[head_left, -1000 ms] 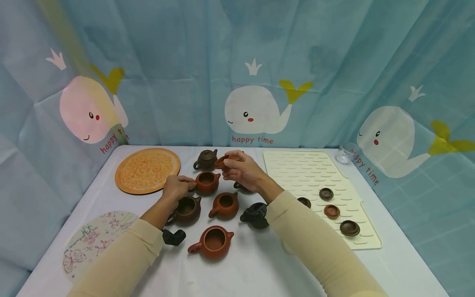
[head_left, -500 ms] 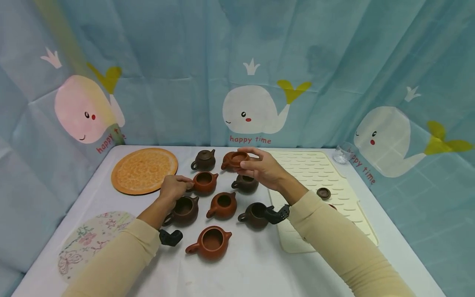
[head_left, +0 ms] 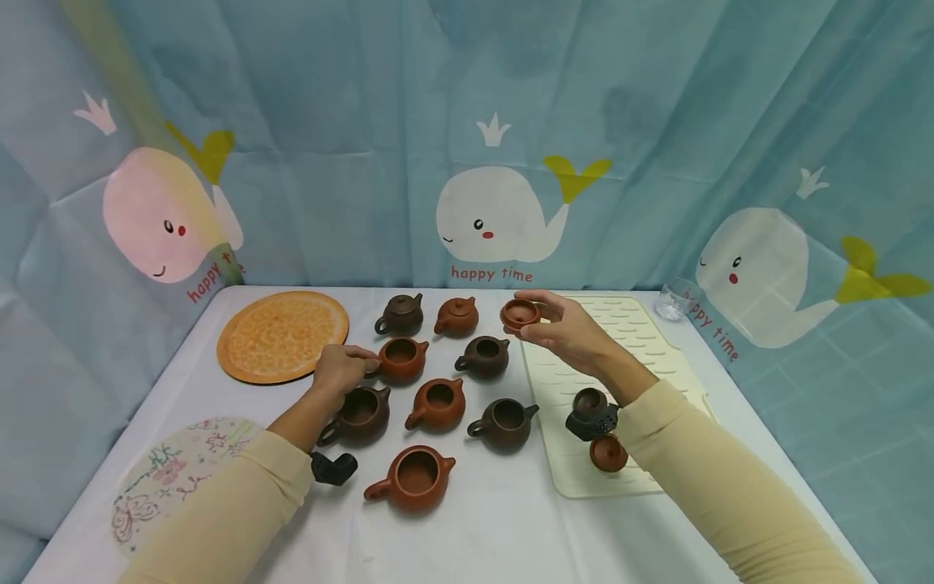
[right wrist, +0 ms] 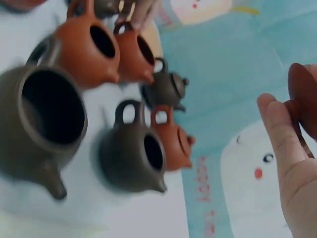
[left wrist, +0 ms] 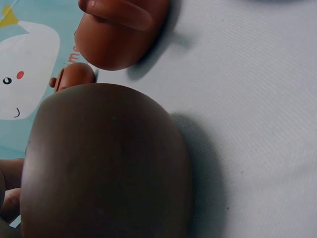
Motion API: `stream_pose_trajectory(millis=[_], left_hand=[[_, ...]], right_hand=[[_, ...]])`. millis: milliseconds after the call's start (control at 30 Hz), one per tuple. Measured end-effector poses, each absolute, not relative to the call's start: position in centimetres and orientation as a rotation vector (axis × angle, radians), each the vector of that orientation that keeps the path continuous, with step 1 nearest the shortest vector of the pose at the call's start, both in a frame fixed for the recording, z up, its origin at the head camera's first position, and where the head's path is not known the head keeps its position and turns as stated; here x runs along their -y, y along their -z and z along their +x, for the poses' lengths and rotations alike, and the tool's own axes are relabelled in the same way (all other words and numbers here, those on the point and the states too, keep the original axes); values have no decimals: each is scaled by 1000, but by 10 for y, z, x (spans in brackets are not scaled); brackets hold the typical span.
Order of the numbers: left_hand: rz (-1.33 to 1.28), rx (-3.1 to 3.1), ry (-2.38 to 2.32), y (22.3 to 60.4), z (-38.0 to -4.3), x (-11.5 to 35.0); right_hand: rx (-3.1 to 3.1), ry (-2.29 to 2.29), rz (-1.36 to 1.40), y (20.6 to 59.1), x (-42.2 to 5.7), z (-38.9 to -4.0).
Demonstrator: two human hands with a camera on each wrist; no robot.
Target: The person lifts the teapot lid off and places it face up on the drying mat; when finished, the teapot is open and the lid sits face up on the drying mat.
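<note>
In the head view my right hand (head_left: pixel 572 337) pinches a reddish-brown teapot lid (head_left: pixel 520 313) by its edge, raised beside the left edge of the cream mat. The right wrist view shows the lid (right wrist: pixel 303 96) side-on between thumb and fingers. My left hand (head_left: pixel 344 371) pinches the handle of a lidless red clay teapot (head_left: pixel 412 371) in the middle left. Just below that hand stands a dark brown open teapot (head_left: pixel 368 426), which fills much of the left wrist view. Two lidded teapots stand at the back, one dark (head_left: pixel 400 316) and one red (head_left: pixel 457 318).
Other open teapots stand around the middle, including a red one (head_left: pixel 423 495) in front and a dark one (head_left: pixel 503 438). A red lid (head_left: pixel 609 456) and a dark lid (head_left: pixel 589 401) lie on the cream mat (head_left: pixel 569 478). A round orange mat (head_left: pixel 283 337) and a glass (head_left: pixel 674 300) stand farther out.
My right hand has carried the red lid rightward, away from above the back teapots toward the cream mat. My left hand stays at the teapot handle.
</note>
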State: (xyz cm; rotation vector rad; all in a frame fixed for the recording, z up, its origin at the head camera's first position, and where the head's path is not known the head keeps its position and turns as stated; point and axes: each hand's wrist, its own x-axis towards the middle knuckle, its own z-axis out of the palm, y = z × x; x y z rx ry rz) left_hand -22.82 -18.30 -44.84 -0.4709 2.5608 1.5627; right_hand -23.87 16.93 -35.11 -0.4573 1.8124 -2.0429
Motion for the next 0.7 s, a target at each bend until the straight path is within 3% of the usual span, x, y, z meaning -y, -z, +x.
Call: stream_pose_trajectory(millis=[700], left_hand=[[-463, -2581, -1544, 448, -227, 181]], right_hand=[[-2380, 1576, -107, 389, -244, -246]])
